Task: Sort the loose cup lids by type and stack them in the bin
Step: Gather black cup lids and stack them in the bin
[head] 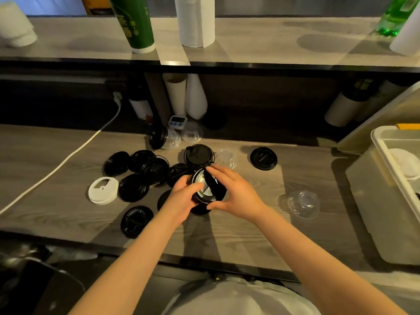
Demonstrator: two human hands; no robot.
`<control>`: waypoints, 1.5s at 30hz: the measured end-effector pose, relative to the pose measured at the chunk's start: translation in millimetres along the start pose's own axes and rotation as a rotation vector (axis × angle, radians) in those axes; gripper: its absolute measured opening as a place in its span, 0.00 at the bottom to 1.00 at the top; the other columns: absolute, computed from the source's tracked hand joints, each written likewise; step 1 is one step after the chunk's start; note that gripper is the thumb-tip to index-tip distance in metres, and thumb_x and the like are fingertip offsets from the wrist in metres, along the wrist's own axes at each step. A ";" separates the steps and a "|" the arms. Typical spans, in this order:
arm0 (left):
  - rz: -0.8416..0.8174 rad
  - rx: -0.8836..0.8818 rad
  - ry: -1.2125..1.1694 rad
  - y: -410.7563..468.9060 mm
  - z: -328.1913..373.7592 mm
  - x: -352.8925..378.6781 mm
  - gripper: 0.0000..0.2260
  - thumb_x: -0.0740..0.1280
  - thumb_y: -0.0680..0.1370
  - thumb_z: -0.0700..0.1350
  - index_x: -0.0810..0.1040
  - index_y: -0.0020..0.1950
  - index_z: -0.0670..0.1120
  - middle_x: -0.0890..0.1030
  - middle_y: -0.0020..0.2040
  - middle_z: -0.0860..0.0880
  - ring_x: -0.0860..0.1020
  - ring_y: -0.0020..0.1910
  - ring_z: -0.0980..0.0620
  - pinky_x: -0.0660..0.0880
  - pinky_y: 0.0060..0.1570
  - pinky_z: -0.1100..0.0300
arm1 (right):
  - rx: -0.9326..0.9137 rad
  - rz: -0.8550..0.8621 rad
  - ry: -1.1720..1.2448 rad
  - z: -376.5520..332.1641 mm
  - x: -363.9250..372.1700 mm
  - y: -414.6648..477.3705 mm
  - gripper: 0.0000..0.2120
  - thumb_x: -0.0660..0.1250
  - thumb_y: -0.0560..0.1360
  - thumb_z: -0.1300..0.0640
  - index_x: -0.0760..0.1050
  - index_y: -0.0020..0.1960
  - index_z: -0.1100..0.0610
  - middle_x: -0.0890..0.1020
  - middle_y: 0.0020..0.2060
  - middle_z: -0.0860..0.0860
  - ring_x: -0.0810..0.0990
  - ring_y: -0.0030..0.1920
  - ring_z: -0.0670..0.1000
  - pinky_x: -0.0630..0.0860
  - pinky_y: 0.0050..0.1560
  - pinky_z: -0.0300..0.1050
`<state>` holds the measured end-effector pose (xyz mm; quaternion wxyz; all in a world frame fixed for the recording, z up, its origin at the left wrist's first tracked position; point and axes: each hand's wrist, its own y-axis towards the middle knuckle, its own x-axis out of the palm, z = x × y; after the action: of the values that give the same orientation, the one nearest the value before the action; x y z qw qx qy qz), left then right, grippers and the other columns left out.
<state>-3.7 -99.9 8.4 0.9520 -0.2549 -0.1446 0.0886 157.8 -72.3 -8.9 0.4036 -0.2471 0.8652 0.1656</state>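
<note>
Both hands meet over the middle of the counter around a small stack of black lids (205, 189), held tilted above the wood. My left hand (181, 201) grips its left side and my right hand (231, 194) wraps its right side. Several loose black lids (133, 187) lie scattered to the left, one more black lid (263, 158) sits apart to the right, and a white lid (103, 190) rests at the far left. Clear dome lids lie at the right (303, 203) and behind the hands (226, 158). The pale bin (384, 146) stands at the right edge with white lids inside.
A white cable (68, 160) crosses the counter's left part. Under the raised shelf stand cup sleeves (176, 96), a small timer (177, 122) and clear cups (192, 132). On the shelf above are a green cup stack (134, 21) and a paper roll (196, 21).
</note>
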 end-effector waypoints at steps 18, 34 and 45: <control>0.370 0.156 0.110 18.0 21.4 -56.1 0.15 0.69 0.74 0.39 0.71 0.59 0.46 0.79 0.54 0.44 0.78 0.56 0.45 0.75 0.59 0.48 | 0.030 -0.470 -0.561 6.9 74.8 24.8 0.40 0.65 0.74 0.41 0.49 0.77 0.52 0.51 0.77 0.54 0.49 0.76 0.59 0.55 0.73 0.56; 0.188 0.144 0.101 30.5 22.4 23.7 0.18 0.66 0.76 0.36 0.69 0.65 0.41 0.78 0.56 0.44 0.78 0.53 0.47 0.78 0.48 0.54 | 0.630 0.259 0.750 31.3 -45.1 -19.2 0.21 0.75 0.68 0.64 0.72 0.57 0.56 0.79 0.52 0.53 0.79 0.51 0.51 0.80 0.36 0.40; -0.180 0.205 0.201 1.9 9.6 174.2 0.10 0.65 0.76 0.36 0.71 0.53 0.48 0.78 0.51 0.49 0.77 0.52 0.51 0.76 0.52 0.54 | 0.507 0.577 0.614 59.2 -170.2 -128.6 0.20 0.69 0.74 0.63 0.71 0.56 0.41 0.79 0.55 0.47 0.77 0.58 0.49 0.78 0.54 0.51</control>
<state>157.3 -51.6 55.5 0.9868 -0.1499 -0.0609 -0.0086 360.4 -99.3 75.9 0.1148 0.0714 0.9905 -0.0258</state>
